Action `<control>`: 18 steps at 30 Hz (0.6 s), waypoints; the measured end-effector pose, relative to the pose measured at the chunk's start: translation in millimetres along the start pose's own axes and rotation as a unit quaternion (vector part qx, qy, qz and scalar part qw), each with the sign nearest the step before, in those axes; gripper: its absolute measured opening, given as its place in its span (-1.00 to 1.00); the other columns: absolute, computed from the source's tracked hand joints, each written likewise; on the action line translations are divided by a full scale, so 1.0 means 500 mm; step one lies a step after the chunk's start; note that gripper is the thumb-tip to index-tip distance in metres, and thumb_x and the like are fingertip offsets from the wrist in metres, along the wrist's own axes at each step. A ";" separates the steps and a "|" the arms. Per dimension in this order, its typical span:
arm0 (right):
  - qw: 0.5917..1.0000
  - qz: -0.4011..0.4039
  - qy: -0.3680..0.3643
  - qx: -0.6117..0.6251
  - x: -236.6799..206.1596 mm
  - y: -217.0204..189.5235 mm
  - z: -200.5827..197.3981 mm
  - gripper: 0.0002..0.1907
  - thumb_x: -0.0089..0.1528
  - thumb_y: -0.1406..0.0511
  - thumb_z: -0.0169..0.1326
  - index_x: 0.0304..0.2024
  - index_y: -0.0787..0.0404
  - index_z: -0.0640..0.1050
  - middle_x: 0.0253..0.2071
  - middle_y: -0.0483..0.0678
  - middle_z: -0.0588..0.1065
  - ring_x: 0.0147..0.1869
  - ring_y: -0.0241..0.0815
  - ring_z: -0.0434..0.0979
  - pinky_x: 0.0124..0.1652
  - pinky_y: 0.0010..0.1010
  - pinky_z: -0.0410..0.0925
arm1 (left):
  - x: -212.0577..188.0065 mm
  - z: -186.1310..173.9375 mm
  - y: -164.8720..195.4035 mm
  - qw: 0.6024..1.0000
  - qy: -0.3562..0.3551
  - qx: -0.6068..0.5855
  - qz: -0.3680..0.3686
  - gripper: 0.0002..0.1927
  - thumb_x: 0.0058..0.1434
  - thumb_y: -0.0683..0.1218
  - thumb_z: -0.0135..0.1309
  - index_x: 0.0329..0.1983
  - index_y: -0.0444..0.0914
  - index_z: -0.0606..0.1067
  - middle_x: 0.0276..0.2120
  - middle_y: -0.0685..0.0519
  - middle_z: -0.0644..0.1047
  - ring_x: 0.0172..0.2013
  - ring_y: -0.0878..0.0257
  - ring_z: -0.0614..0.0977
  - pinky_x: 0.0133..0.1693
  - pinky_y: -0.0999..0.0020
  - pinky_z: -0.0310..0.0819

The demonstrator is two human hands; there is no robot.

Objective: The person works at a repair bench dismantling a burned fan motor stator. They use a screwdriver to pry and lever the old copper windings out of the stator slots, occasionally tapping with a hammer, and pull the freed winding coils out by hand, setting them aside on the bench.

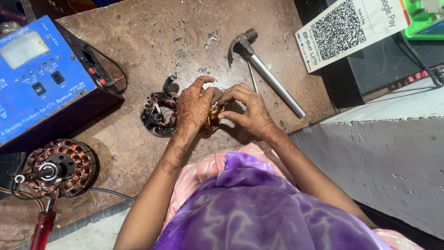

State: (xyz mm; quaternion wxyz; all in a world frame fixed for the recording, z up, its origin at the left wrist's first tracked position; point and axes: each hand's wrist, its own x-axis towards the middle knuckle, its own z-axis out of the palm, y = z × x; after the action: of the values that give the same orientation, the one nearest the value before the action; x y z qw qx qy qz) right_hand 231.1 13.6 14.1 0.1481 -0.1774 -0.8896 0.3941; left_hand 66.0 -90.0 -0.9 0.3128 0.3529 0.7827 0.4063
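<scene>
Brown, scuffed workbench is lying under my hands. I am pinching a small copper coil between my left hand and right hand. Beside my left hand, a blackened burnt winding is crowding in. Beyond my right hand, a claw hammer is resting; a blue tester box is sitting far left.

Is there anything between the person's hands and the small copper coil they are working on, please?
Nothing visible does. The left hand and right hand both already touch the copper coil from either side. The burnt dark winding lies just to the left of the left hand, and the hammer lies beyond the hands, clear of them.
</scene>
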 end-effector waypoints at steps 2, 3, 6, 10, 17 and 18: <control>1.000 -0.022 0.009 0.003 -0.004 0.009 0.001 -0.62 0.11 0.13 0.38 -0.16 0.20 0.60 -0.09 -0.06 0.55 0.11 -0.10 0.54 0.17 -0.24 0.41 | -0.002 0.002 0.002 1.000 0.007 0.005 0.012 -0.67 0.29 0.00 0.00 0.10 -0.08 0.55 -0.42 -0.06 0.65 -0.38 0.13 0.67 -0.26 0.15 0.52; 0.999 -0.032 0.013 0.005 -0.007 0.011 0.004 -0.63 0.10 0.13 0.37 -0.18 0.21 0.60 -0.10 -0.05 0.55 0.12 -0.08 0.53 0.18 -0.22 0.40 | -0.001 0.002 0.002 1.000 0.011 0.007 0.018 -0.67 0.29 0.00 0.01 0.09 -0.08 0.56 -0.42 -0.06 0.65 -0.38 0.13 0.67 -0.25 0.15 0.51; 0.996 -0.075 0.017 -0.042 -0.013 0.011 0.021 -0.84 0.19 0.24 0.27 -0.23 0.14 0.61 -0.01 -0.05 0.56 0.21 -0.10 0.53 0.23 -0.26 0.42 | 0.012 0.001 -0.001 0.999 -0.007 -0.027 -0.036 -0.68 0.29 0.02 -0.03 0.08 -0.04 0.55 -0.36 0.03 0.68 -0.35 0.20 0.70 -0.22 0.24 0.57; 0.997 -0.056 0.040 -0.040 -0.009 0.002 0.043 -0.78 0.22 0.19 0.24 -0.16 0.13 0.59 -0.03 -0.08 0.55 0.18 -0.13 0.55 0.22 -0.30 0.45 | 0.029 -0.006 -0.008 0.998 -0.011 -0.030 -0.062 -0.67 0.28 0.03 -0.01 0.08 -0.03 0.57 -0.31 0.03 0.68 -0.30 0.18 0.69 -0.20 0.22 0.54; 0.996 -0.087 0.000 -0.038 0.004 -0.009 0.013 -0.74 0.26 0.20 0.22 -0.03 0.13 0.61 -0.06 -0.03 0.54 0.15 -0.09 0.53 0.20 -0.26 0.42 | 0.031 -0.014 0.005 0.997 -0.019 -0.034 -0.071 -0.66 0.25 0.02 0.00 0.08 -0.04 0.57 -0.37 0.02 0.67 -0.37 0.21 0.67 -0.27 0.24 0.52; 0.996 -0.080 -0.012 -0.034 0.005 -0.009 0.009 -0.74 0.26 0.19 0.23 -0.04 0.13 0.62 -0.07 -0.03 0.54 0.15 -0.10 0.53 0.19 -0.27 0.42 | 0.030 -0.013 0.009 0.996 -0.026 -0.030 -0.084 -0.65 0.25 0.02 -0.01 0.09 -0.03 0.57 -0.40 0.00 0.67 -0.40 0.19 0.66 -0.29 0.23 0.51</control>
State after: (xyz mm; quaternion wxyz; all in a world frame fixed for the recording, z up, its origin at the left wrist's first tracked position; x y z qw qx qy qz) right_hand 226.2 9.0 14.7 0.1625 -0.1060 -0.9153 0.3530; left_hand 54.0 -78.5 3.0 0.3767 0.2871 0.7884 0.3925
